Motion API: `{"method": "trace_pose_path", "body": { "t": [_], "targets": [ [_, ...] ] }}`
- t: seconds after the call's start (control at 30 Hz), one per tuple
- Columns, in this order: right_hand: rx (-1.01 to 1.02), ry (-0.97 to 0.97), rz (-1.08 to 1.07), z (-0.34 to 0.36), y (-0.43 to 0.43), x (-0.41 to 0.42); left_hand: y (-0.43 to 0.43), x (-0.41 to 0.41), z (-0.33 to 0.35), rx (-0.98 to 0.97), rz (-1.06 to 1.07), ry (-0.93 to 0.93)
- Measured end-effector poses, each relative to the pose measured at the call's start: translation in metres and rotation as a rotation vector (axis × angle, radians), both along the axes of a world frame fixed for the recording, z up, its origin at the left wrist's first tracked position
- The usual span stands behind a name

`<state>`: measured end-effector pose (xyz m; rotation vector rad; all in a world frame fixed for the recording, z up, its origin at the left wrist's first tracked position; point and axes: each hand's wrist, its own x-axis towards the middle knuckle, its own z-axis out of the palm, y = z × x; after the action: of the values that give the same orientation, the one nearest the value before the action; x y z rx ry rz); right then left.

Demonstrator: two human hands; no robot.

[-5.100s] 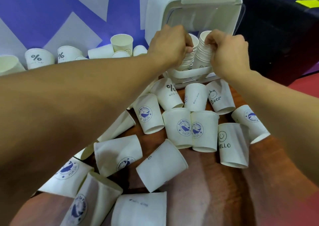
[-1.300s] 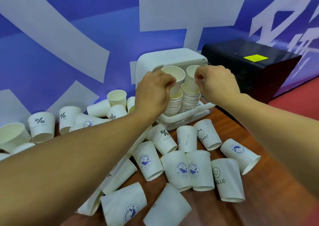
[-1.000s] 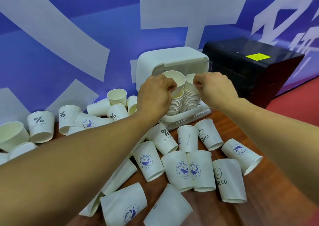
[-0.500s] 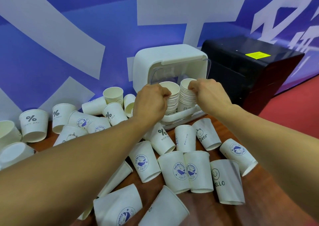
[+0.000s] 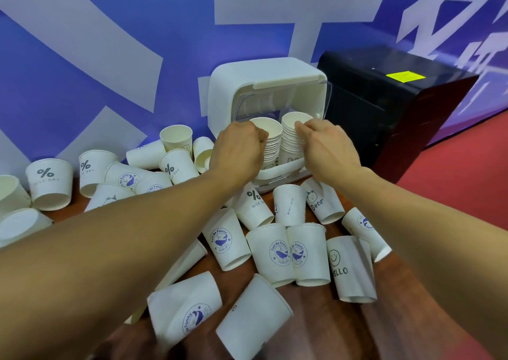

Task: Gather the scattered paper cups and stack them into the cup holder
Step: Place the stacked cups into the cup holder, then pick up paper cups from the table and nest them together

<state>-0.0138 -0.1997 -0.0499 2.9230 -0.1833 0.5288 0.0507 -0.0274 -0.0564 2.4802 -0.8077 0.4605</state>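
Cups (image 5: 277,252) scattered ("NICE DAY", "HELLO"), left hand (image 5: 239,150) and right hand (image 5: 327,148) pinching holder stacks (image 5: 289,139).

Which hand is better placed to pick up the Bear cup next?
Right. The right hand sits at the right stack, just behind the Bear cup; the left hand, curled against the left stack, would likely have to cross over.

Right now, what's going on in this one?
A person has both bare hands at the white plastic cup holder, its lid raised. The left hand grips the top of the left stack of white paper cups; the right hand pinches the rim of the right stack. Many printed paper cups lie scattered on the brown wooden table.
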Motion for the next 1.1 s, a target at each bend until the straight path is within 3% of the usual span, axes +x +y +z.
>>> {"method": "trace_pose_path", "body": {
  "t": [0.2, 0.33, 0.57, 0.73, 1.1],
  "targets": [
    [0.210, -0.282, 0.012, 0.010, 0.037, -0.035, 0.025, -0.029, 0.004, 0.027, -0.046, 0.001],
    [0.365, -0.357, 0.110, 0.015, 0.061, -0.080, 0.055, -0.061, 0.006, -0.018, -0.019, 0.067],
    [0.477, -0.272, 0.120, 0.006, 0.109, -0.158, 0.112, -0.140, 0.009, 0.023, -0.007, 0.175],
    [0.576, -0.172, 0.044, -0.008, 0.141, -0.204, 0.127, -0.175, -0.001, 0.074, -0.141, 0.285],
    [0.640, -0.034, -0.113, -0.039, 0.192, -0.274, 0.105, -0.185, -0.029, 0.450, -0.295, 0.319]
  ]
}}
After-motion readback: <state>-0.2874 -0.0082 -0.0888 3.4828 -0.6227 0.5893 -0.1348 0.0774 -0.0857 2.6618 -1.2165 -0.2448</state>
